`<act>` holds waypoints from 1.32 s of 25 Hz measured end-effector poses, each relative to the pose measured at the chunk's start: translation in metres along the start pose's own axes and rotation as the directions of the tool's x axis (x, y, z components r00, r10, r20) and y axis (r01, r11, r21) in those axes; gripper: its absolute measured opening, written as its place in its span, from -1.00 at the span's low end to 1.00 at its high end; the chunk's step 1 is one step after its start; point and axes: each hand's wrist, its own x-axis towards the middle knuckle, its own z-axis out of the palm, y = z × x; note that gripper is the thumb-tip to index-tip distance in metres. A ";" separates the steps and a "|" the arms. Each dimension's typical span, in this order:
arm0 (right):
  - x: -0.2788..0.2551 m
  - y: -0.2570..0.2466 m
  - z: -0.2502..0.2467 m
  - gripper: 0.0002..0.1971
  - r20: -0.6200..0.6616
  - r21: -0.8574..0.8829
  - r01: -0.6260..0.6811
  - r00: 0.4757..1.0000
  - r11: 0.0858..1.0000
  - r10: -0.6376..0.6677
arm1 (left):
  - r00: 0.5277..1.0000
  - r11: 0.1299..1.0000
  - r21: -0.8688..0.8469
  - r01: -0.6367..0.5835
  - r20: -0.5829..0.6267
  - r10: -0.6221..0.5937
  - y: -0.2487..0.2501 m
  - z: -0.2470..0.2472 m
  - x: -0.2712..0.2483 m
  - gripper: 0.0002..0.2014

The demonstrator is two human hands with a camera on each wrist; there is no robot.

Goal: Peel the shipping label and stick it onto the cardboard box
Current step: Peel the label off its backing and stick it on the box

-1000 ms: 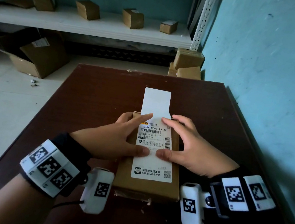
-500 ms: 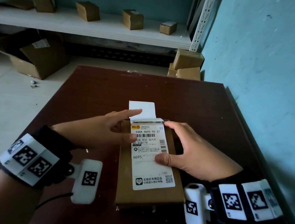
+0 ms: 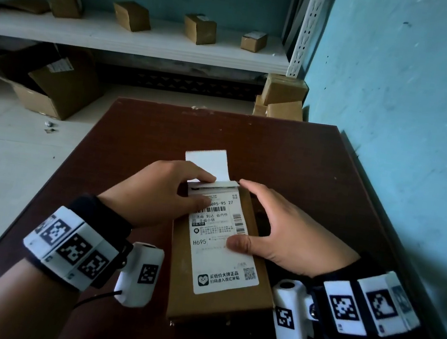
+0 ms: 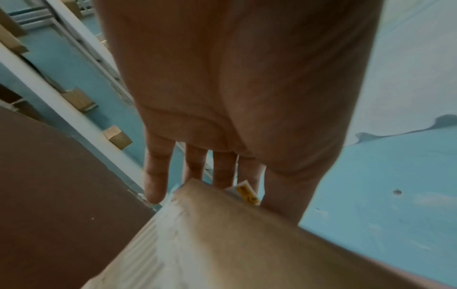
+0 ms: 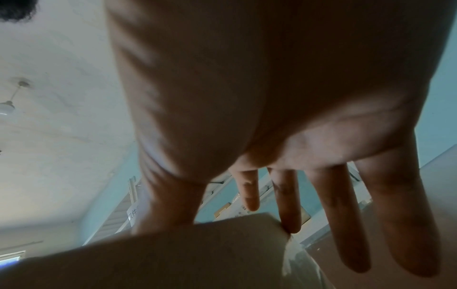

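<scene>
1. The left hand (image 3: 156, 188) lies at the far left corner of the cardboard box (image 3: 214, 306), fingers held straight and close together. Its thumb presses flat on the upper part of the shipping label (image 3: 223, 244), and its index finger reaches to the white backing strip (image 3: 209, 161) at the label's far edge. Whether finger and thumb pinch that edge or only press on it cannot be told from the head view. In the left wrist view the left hand (image 4: 222, 97) shows four straight fingers (image 4: 155, 176) pointing past the box corner (image 4: 222, 234), with a yellow-marked corner of the label (image 4: 247, 193) beside them.

2. The right hand (image 3: 280, 229) spans the box's right side, fingers spread and relaxed. Its thumb presses on the middle of the label, at 3 o'clock of the printed "H695", and its index fingertip touches the label's far right corner. In the right wrist view the right hand (image 5: 272, 97) has straight fingers (image 5: 338, 215) hanging over the box edge (image 5: 173, 254).

3. The label lies face up along the top of the box, slightly skewed, its near end flat on the cardboard. The backing strip sticks out beyond the box's far end, toward 12 o'clock.

4. The box rests near the centre of the dark brown table (image 3: 317, 168), its long side running from 6 to 12 o'clock.

5. At 12 o'clock beyond the table a white shelf (image 3: 137, 39) bears small cartons (image 3: 199, 29). An open carton (image 3: 55, 88) lies on the floor at 10 o'clock, and a blue wall (image 3: 411, 109) stands at 3 o'clock.
</scene>
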 end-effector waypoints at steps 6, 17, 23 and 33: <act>0.001 0.002 0.002 0.04 -0.012 -0.003 0.009 1.000 1.000 -0.009 | 0.994 0.992 0.104 -0.069 -0.080 0.078 -0.001 0.001 0.000 -0.63; 0.002 0.005 -0.002 -0.28 -0.069 -0.058 0.046 0.996 0.997 -0.050 | 0.997 0.996 0.058 0.073 -0.020 -0.072 -0.001 -0.006 -0.003 -0.47; 0.005 0.007 0.001 -0.35 -0.089 0.021 0.071 0.994 0.997 -0.069 | 0.960 0.966 0.006 0.257 0.113 -0.256 0.001 -0.005 -0.002 -0.23; 0.006 0.008 -0.005 -0.69 -0.316 0.252 0.153 0.946 0.956 -0.068 | 0.994 0.944 -0.320 0.078 -0.043 -0.097 0.007 -0.018 -0.009 -0.40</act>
